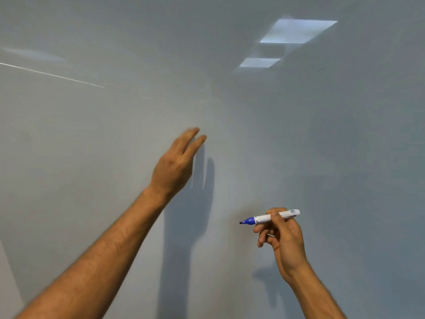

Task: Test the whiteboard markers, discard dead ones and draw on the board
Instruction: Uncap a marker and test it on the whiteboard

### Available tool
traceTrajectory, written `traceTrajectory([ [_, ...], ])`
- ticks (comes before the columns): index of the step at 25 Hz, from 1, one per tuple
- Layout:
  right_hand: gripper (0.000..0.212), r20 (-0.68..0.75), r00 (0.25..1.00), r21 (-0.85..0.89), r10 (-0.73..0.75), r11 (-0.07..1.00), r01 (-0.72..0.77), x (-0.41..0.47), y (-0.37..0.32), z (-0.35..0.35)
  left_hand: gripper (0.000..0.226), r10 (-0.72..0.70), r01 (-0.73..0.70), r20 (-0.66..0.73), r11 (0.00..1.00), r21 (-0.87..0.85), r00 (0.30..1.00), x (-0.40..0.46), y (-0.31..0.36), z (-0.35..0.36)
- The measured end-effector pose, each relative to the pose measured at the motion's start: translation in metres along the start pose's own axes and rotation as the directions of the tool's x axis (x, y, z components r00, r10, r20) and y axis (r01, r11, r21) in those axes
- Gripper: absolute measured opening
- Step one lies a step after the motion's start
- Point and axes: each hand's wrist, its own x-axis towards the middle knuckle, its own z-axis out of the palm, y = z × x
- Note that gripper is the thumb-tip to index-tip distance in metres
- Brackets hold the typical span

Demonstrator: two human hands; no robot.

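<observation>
The whiteboard (322,146) fills nearly the whole view, glossy and pale grey, with no drawn marks that I can make out. My right hand (284,240) grips an uncapped blue whiteboard marker (264,218) at lower right; the white barrel lies almost level and the blue tip points left, a little off the board. My left hand (174,166) is raised at the centre with straight fingers reaching up to the board, blurred, holding nothing. I cannot tell whether its fingertips touch the surface.
Two ceiling lights reflect in the whiteboard at upper right (296,31). A thin bright streak (53,75) crosses the upper left. A board edge or seam (11,272) shows at the lower left corner.
</observation>
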Motion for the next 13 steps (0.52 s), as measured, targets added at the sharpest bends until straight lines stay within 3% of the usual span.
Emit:
traceTrajectory([
  [3,0.022,-0.017,1.000,-0.051,-0.007,0.999,0.006,0.005,0.004,0.000,0.078,0.037,-0.036,0.000,0.981,0.191,0.999,0.006,-0.021,0.010],
  [6,0.014,-0.030,0.995,-0.136,-0.095,0.987,0.090,0.019,0.001,0.002,0.057,0.013,-0.017,0.016,0.967,0.252,1.000,0.003,-0.023,0.017],
  [8,0.013,-0.027,0.974,-0.205,-0.224,0.955,0.214,0.031,-0.008,0.008,0.059,0.000,-0.010,0.034,0.950,0.312,0.999,0.004,-0.023,0.016],
  [13,0.013,-0.022,0.805,-0.405,-0.592,0.742,0.535,0.059,-0.062,0.044,0.084,-0.135,0.129,-0.011,0.919,0.371,0.991,0.007,-0.020,0.016],
])
